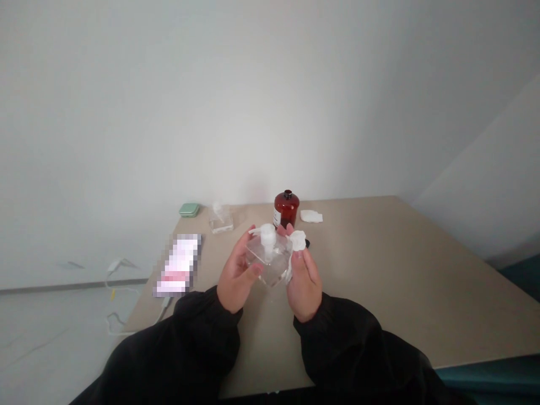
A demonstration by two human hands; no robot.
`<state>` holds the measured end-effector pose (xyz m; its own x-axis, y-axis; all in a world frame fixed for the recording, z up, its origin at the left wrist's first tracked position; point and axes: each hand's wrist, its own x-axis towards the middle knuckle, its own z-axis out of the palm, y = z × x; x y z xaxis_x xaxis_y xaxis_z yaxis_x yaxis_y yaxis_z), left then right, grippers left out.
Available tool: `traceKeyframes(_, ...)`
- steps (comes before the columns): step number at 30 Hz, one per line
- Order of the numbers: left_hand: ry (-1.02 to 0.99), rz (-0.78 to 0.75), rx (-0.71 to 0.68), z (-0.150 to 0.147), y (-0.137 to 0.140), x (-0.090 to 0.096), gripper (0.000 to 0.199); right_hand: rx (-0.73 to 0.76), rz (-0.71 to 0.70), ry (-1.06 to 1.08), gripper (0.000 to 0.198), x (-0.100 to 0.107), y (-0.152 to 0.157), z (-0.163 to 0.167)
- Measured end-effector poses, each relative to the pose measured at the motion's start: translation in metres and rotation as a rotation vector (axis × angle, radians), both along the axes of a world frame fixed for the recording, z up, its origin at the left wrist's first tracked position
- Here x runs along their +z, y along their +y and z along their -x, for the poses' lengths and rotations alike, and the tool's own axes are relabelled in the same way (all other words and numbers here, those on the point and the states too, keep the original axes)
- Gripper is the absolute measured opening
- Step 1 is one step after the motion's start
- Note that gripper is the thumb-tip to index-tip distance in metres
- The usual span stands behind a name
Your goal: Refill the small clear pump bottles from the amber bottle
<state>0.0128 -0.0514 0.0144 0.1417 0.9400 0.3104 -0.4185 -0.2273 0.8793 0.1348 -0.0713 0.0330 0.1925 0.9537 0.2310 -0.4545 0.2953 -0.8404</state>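
Above the table's near part I hold a clear square pump bottle [270, 261] with a white pump head, tilted a little. My left hand [239, 275] wraps round its left side, thumb on the front face. A crumpled white tissue [298, 241] is pinched in my right hand [304, 281] and pressed against the bottle's right side. Just beyond my hands stands a brown-red bottle [287, 208] with an open neck and a white label. A small black object [307, 243] shows partly behind my right hand; its kind is hidden.
A second clear pump bottle [221, 218] stands at the back left, beside a small green case [189, 210]. A phone [179, 265] with a lit, blurred screen lies at the left edge, its white cable [164, 308] hanging off. A folded tissue [311, 216] lies right of the brown-red bottle.
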Motion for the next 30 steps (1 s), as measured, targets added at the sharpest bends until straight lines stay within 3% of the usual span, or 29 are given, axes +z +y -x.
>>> traceKeyframes(4, 0.021, -0.014, 0.047, -0.003, -0.004, 0.001, 0.089, 0.069, -0.003, -0.088, 0.04, 0.003, -0.002, -0.001)
traceKeyframes(9, 0.134, -0.125, 0.078, 0.001, -0.008, 0.015, 0.055, 0.207, 0.022, -0.013, 0.045, 0.003, 0.001, -0.001)
traceKeyframes(17, 0.236, -0.279, -0.044, 0.008, -0.009, 0.023, 0.057, 0.307, 0.194, 0.137, 0.041, 0.007, 0.006, -0.004)
traceKeyframes(26, 0.06, -0.235, -0.057, -0.004, -0.013, 0.019, 0.064, 0.441, 0.357, 0.388, 0.034, 0.018, 0.009, 0.002)
traceKeyframes(30, -0.036, -0.284, -0.042, -0.017, -0.013, 0.014, 0.062, 0.457, 0.371, 0.494, 0.035, 0.02, 0.009, 0.003)
